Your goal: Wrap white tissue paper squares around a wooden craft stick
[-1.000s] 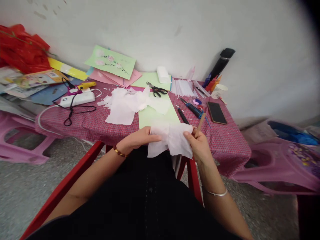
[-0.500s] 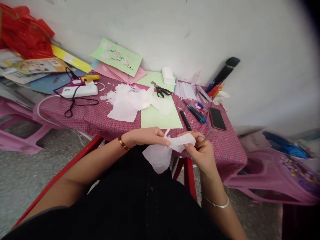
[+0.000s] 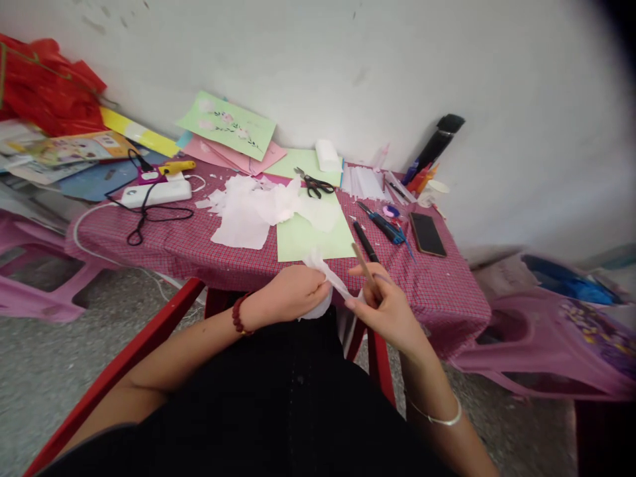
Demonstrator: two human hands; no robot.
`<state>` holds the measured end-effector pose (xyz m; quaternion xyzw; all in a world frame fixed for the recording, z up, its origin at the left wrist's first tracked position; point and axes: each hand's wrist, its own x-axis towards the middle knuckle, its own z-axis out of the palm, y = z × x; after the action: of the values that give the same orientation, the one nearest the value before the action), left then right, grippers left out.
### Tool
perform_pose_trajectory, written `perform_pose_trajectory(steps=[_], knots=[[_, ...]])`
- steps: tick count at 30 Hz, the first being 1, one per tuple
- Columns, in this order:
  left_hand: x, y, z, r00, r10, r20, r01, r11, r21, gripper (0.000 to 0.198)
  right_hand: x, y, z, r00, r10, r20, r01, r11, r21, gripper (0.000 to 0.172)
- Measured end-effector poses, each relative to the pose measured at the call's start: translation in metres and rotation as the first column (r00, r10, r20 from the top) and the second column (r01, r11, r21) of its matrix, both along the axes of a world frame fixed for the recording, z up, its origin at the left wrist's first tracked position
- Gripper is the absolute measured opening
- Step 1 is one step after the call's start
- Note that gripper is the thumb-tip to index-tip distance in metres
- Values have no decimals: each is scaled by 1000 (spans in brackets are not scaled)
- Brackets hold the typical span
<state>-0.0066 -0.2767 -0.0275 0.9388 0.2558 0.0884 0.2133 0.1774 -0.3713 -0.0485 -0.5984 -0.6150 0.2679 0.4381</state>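
White thin paper [image 3: 338,283] is bunched up and pulled into a narrow twist between two hands, near the front edge of the table and over the person's lap. The left hand [image 3: 291,293] is closed tight on it, with some paper poking out above and below. The right hand [image 3: 392,311] has its thumb by the other end, and its fingers are curled around a thin brown stick [image 3: 364,264] — the stick points up and away. The two hands are apart, but close.

Just past them, a light green sheet [image 3: 318,248] lies on the red checked cloth [image 3: 189,238]. A black pen-like tool [image 3: 366,242] is beside it. More torn white paper [image 3: 241,215] lies partly on the green sheet, near black scissors [image 3: 317,185]. To the right are a blue tool [image 3: 383,225] and a dark phone [image 3: 428,234]. Farther back — a green card with pink flowers [image 3: 231,126] leans on pink paper [image 3: 216,154].
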Motion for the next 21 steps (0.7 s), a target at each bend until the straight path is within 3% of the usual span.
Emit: perform_pose_trajectory(steps=[2, 5, 10, 15, 18, 21], knots=[[1, -2, -3, 1000, -24, -13, 24, 1000, 18, 38, -7, 6, 4, 996, 48, 77, -53, 997, 60, 23], [0, -1, -7, 998, -63, -22, 64, 998, 27, 40, -12, 15, 1, 995, 81, 64, -87, 992, 95, 2], [-8, 7, -10, 995, -94, -39, 93, 995, -28, 39, -8, 17, -9, 996, 30, -88, -28, 999, 14, 14], [-9, 6, -3, 999, 45, -10, -44, 998, 42, 47, -9, 17, -8, 996, 75, -55, -73, 997, 31, 13], [-4, 1, 4, 990, 130, 56, -134, 987, 90, 36, -14, 19, -4, 995, 84, -49, -82, 996, 31, 13], [-1, 0, 9, 989, 132, 74, -139, 984, 107, 29, -18, 20, -1, 994, 82, -73, -83, 997, -4, 12]])
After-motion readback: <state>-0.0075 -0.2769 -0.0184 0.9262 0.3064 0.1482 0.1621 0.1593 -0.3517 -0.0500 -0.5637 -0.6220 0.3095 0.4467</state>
